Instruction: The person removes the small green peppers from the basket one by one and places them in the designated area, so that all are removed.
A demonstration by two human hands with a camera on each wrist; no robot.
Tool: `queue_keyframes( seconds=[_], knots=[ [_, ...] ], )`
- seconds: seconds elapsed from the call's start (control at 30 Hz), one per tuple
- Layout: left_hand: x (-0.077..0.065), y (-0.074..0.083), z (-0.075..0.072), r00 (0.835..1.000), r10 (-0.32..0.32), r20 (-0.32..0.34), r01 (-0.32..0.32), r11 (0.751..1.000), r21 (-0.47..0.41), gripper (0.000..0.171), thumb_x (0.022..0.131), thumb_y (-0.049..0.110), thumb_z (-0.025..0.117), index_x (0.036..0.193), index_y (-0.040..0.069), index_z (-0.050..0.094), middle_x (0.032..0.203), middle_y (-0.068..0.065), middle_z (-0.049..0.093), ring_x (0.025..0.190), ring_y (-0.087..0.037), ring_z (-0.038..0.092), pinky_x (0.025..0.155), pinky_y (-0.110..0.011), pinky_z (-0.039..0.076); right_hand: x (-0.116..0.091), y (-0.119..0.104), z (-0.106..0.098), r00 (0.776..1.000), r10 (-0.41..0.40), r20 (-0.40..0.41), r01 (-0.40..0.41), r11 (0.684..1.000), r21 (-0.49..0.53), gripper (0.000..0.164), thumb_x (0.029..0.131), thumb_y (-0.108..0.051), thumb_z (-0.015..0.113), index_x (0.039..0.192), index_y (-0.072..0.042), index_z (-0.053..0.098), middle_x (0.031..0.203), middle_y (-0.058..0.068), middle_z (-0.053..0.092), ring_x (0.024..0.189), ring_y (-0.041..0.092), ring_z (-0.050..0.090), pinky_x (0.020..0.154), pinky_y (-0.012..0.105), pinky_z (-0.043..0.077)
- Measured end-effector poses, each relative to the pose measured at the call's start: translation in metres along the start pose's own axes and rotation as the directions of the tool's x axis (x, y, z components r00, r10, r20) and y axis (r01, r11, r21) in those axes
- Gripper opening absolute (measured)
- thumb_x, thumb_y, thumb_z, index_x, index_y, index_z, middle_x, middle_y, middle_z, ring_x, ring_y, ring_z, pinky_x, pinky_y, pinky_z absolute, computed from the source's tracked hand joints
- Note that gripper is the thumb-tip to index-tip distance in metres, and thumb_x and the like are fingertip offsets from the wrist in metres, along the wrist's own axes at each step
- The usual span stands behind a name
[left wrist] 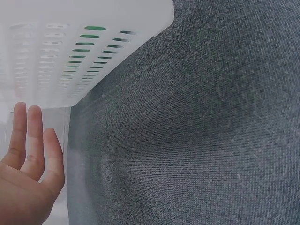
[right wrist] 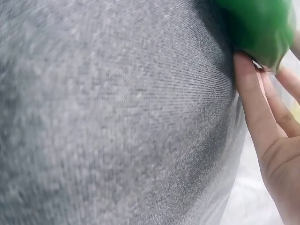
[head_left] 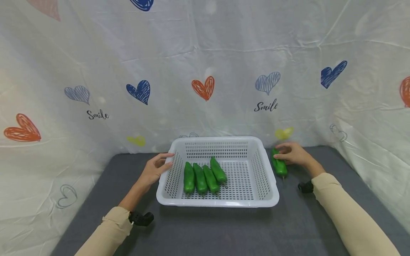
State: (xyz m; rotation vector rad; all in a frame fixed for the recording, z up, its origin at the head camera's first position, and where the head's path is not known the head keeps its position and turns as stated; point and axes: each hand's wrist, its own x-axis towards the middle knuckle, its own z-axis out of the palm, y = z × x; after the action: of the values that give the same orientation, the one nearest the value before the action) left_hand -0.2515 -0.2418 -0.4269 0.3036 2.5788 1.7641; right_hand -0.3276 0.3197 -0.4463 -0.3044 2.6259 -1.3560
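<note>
Pinching a green pepper [head_left: 280, 168] by its upper end, my right grip [head_left: 296, 155] | long axis down-frame, mid-right | basket [head_left: 217, 203] just left | left grip [head_left: 153, 171], fingers apart, at its rim

Your left sleeve [head_left: 107, 231] and right sleeve [head_left: 355, 213] are plain beige and long, the left one creased and bunched near its cuff, the right one smoother along the forearm. At each cuff you wear a small, dark, rounded device: a black left wrist device [head_left: 141, 218] and a black right wrist device [head_left: 305, 187]. Your fingers [left wrist: 35, 140] are bare.
</note>
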Motion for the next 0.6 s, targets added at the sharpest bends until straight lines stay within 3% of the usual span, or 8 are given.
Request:
queue_keyframes(
  seconds=[0.3,0.47,0.6],
  knots=[
    [-0.011,0.032,0.002,1.0,0.013,0.017,-0.013,1.0,0.0,0.043,0.101,0.012,0.066,0.141,-0.002,0.055,0.128,-0.031,0.059,0.099,-0.035,0.068,0.074,-0.039,0.055,-0.011,-0.005,-0.004,1.0,0.026,0.001,-0.026,0.999,0.043,0.065,0.096,-0.027,0.075,0.14,0.013,0.049,0.127,0.035,0.057,0.106,0.04,0.064,0.075,0.047,0.058],
    [-0.013,0.035,0.002,0.999,0.033,0.025,-0.033,0.999,-0.003,0.044,0.101,0.011,0.066,0.141,-0.004,0.054,0.127,-0.031,0.06,0.098,-0.034,0.068,0.073,-0.039,0.056,-0.02,-0.004,-0.01,0.999,0.034,0.006,-0.034,0.997,0.074,0.071,0.097,-0.032,0.074,0.145,0.011,0.044,0.133,0.037,0.052,0.113,0.045,0.061,0.077,0.047,0.057],
    [-0.013,0.035,0.002,1.0,0.012,0.019,-0.012,1.0,0.013,0.043,0.102,0.011,0.065,0.14,-0.003,0.055,0.127,-0.031,0.06,0.098,-0.034,0.068,0.073,-0.037,0.055,-0.026,-0.002,-0.015,0.999,0.047,-0.017,-0.045,0.996,0.073,0.072,0.097,-0.034,0.073,0.146,0.009,0.043,0.137,0.037,0.049,0.119,0.049,0.055,0.079,0.046,0.057]
  ],
)
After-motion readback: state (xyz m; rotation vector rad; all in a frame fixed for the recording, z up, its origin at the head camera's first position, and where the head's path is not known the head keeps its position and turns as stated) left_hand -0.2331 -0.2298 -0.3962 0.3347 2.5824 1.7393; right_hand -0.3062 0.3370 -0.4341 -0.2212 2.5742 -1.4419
